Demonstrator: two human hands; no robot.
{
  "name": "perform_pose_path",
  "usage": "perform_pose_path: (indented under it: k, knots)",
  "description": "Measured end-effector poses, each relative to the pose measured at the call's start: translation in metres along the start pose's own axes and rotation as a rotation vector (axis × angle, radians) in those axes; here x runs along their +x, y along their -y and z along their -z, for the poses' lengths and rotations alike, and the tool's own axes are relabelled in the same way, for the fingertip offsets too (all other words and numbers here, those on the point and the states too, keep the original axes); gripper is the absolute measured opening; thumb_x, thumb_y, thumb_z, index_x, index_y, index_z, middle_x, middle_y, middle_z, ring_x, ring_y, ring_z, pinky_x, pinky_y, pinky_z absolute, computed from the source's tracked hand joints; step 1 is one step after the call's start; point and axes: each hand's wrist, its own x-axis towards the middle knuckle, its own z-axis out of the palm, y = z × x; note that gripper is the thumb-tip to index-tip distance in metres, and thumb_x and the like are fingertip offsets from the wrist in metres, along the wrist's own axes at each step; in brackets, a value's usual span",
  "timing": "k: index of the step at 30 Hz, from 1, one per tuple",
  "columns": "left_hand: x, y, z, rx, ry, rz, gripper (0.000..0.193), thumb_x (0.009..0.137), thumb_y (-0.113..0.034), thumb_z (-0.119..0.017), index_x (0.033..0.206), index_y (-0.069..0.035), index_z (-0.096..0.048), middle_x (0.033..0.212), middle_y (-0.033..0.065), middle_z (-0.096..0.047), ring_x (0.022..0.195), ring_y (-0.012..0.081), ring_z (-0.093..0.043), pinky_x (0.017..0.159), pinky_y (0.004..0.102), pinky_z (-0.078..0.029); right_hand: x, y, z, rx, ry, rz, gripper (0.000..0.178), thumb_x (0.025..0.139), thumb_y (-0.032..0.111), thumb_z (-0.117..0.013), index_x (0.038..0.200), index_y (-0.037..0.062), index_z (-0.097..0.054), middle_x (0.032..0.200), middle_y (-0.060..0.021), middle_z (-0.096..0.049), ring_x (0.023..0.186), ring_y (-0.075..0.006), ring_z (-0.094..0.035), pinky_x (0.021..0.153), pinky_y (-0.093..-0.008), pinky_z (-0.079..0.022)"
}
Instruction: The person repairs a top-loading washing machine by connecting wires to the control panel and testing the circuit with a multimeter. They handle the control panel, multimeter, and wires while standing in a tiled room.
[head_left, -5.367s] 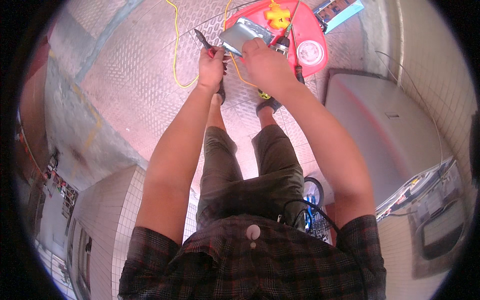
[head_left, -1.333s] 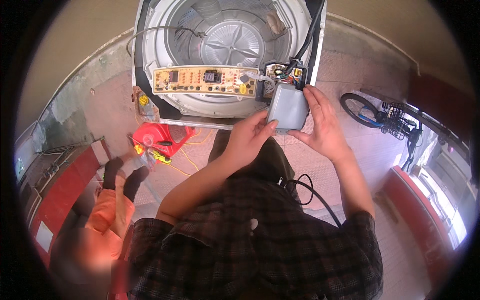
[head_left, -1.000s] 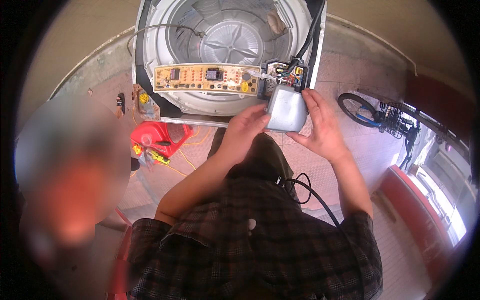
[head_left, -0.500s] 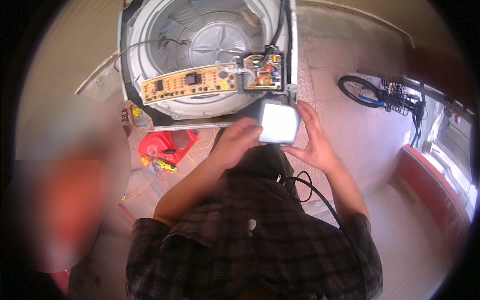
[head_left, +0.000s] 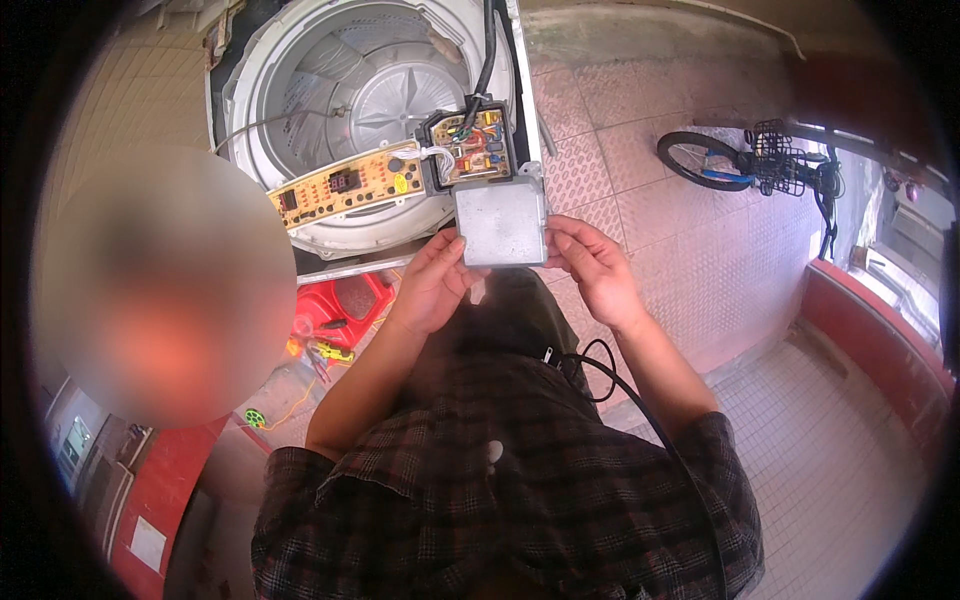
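A flat grey square cover (head_left: 502, 224) is held level in front of my body, pinched at its two sides. My left hand (head_left: 432, 284) grips its left edge with the thumb on top. On the opposite edge, my right hand (head_left: 598, 274) has thumb and fingers closed. Just beyond the cover, a black box with an open circuit board (head_left: 472, 148) rests at the washing machine's front right corner. White wires join it to a long tan control board (head_left: 345, 186) with a small display, lying across the tub opening.
The topless washing machine shows its grey drum (head_left: 405, 98). A red plastic stool (head_left: 325, 305) with hand tools stands left of my legs. At far left is another person (head_left: 170, 290), blurred. A bicycle (head_left: 775, 165) stands right on the tiled floor; a black cable (head_left: 640, 400) crosses my shirt.
The cover has shifted left and flattened, coming close to the circuit box. My right hand, spread beside it before, has closed on its edge. The display on the control board now shows red.
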Motion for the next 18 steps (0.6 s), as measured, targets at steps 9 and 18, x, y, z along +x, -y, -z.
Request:
perform_pose_path:
  k: [9, 18]
  knots:
    - [0.002, -0.009, 0.002, 0.183, 0.052, -0.1, 0.024, 0.107, -0.016, -0.053, 0.129, -0.007, -0.057, 0.125, 0.0072, -0.067, 0.114, 0.0197, -0.066, 0.097, 0.0406, -0.055, 0.007, 0.01, -0.008, -0.052, 0.009, 0.038, 0.032, 0.106, 0.008, -0.053, 0.136, -0.0027, -0.058, 0.121, -0.0084, -0.068, 0.105, -0.0148, -0.065, 0.092, -0.0303, -0.055]
    - [-0.005, 0.015, 0.001, 0.119, -0.034, -0.135, 0.016, 0.105, -0.012, -0.055, 0.12, -0.008, -0.059, 0.124, 0.0071, -0.067, 0.116, 0.0225, -0.065, 0.1, 0.0454, -0.054, 0.021, 0.02, -0.022, 0.273, -0.023, 0.018, 0.037, 0.103, 0.005, -0.057, 0.139, 0.0006, -0.054, 0.127, -0.0076, -0.065, 0.112, -0.0157, -0.063, 0.096, -0.0307, -0.054]
